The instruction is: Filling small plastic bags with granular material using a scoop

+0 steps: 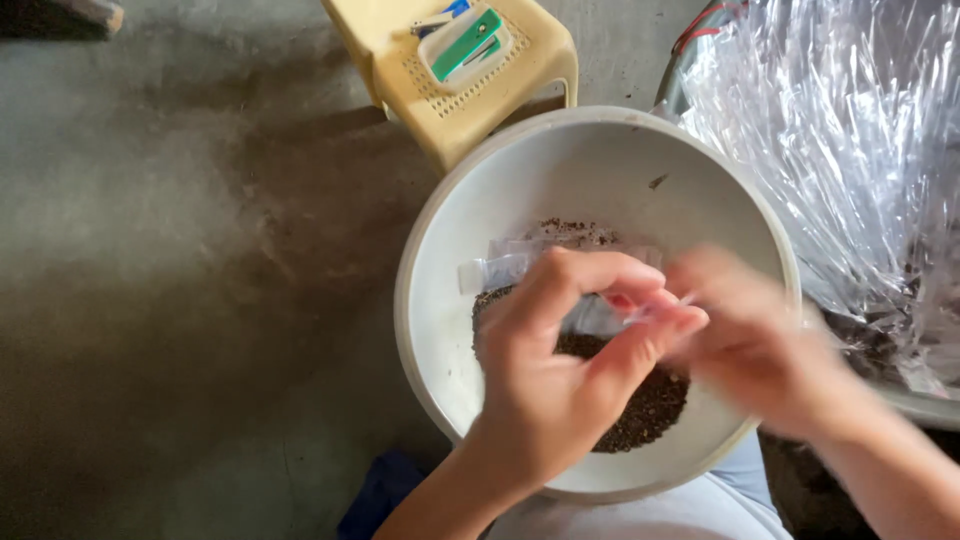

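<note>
In the head view, at centre frame, the left hand (560, 370) pinches a small clear plastic packet (610, 310), its grip closed, above the white bowl (440, 240) of dark grains (645, 405). The blurred right hand (750, 340) touches the packet; its grip I cannot tell.

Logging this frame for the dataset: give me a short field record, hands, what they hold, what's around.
left hand: over the bowl, fingers pinching a small clear plastic packet
right hand: motion-blurred, at the same packet's other end
bowl: large, white, round, holding dark granules and more clear packets
stool: yellow plastic, behind the bowl, carrying a green stapler
plastic sheeting: clear, crinkled, right of the bowl
floor: bare concrete
</note>
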